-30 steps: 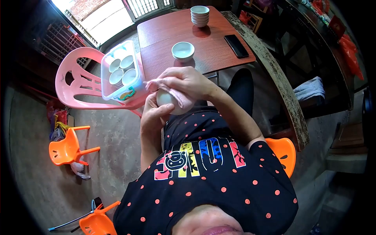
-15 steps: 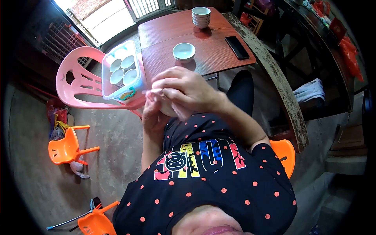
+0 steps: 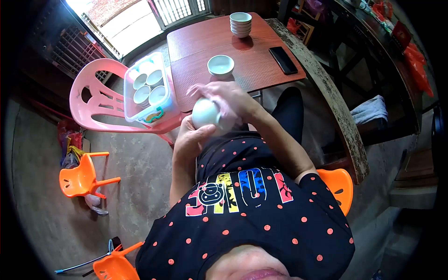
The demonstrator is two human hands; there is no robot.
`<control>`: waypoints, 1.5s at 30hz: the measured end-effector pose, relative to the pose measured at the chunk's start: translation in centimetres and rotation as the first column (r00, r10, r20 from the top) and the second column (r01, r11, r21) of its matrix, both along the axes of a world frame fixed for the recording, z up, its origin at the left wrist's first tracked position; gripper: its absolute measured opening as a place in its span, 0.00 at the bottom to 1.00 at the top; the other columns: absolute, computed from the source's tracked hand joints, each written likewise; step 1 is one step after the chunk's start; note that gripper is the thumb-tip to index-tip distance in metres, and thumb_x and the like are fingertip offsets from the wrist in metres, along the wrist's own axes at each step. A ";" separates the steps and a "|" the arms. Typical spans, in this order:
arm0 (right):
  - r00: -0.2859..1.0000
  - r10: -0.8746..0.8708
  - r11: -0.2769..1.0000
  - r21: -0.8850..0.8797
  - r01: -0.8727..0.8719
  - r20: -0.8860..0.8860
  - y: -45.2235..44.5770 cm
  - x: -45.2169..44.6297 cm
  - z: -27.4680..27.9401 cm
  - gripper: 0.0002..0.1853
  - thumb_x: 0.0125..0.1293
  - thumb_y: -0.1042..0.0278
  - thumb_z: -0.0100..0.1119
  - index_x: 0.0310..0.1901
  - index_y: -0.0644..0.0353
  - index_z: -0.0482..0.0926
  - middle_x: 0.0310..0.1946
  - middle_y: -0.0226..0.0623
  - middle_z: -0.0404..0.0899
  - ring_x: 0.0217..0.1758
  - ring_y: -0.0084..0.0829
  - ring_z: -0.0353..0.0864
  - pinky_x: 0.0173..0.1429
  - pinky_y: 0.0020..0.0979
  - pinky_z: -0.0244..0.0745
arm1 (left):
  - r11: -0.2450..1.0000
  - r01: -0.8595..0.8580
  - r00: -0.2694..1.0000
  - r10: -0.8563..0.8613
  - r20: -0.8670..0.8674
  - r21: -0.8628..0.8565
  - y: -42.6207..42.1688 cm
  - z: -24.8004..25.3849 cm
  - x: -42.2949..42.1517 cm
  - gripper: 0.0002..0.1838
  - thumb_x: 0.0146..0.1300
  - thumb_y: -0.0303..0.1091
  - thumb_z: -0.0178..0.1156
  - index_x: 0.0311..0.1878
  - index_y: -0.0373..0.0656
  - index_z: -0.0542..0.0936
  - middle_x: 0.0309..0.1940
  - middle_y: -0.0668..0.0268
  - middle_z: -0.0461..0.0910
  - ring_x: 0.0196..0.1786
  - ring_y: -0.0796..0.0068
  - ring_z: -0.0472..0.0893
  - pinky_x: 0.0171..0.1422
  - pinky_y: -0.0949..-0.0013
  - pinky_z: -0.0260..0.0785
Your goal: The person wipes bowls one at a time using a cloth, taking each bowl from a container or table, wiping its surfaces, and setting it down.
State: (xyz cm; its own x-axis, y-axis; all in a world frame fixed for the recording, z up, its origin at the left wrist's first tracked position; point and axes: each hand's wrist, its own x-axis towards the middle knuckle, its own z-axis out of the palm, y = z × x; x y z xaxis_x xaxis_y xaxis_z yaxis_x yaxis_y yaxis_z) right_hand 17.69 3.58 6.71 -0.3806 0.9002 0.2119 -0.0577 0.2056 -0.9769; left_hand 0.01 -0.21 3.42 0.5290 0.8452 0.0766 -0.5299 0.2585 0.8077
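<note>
In front of my chest, my left hand (image 3: pixel 188 138) grips a white bowl (image 3: pixel 204 113), thumb along its side. The bowl is tipped so that its rounded outside faces me. My right hand (image 3: pixel 237 99) has a pale pink cloth (image 3: pixel 227 112) pressed against the bowl's right side; this area is slightly blurred. Just beyond my hands, another white bowl (image 3: pixel 220 66) stands upright on the reddish-brown table (image 3: pixel 191 44). A stack of several bowls (image 3: pixel 241 25) sits near the table's far edge.
A clear plastic bin (image 3: pixel 175 109) with several stacked bowls rests on a pink chair (image 3: pixel 81 102) at the left. A black phone (image 3: pixel 283 60) lies on the table's right side. Beside the table runs a worn wooden bench (image 3: pixel 326 88). Orange chairs (image 3: pixel 77 179) stand on the floor.
My right hand and the cloth have shifted right across the bowl. The bowl has turned, so its white outside now shows between my hands.
</note>
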 end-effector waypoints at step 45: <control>0.959 0.154 0.895 0.377 -0.238 0.239 2.0 0.0 -0.3 0.16 0.63 0.61 0.53 0.43 0.65 0.81 0.42 0.42 0.81 0.48 0.32 0.79 0.56 0.31 0.70 | 0.976 0.076 0.981 -0.037 0.190 -0.203 0.5 -1.7 -0.2 0.26 0.50 0.20 0.64 0.55 0.35 0.72 0.47 0.60 0.78 0.50 0.68 0.80 0.55 0.68 0.73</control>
State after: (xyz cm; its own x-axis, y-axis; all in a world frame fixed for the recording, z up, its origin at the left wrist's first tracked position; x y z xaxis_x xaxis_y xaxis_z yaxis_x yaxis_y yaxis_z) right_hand 17.67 5.55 6.37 -0.6120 0.6583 0.4382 0.0480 0.5840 -0.8103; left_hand -0.16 0.26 1.74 0.5697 0.8218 0.0028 -0.6443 0.4445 0.6224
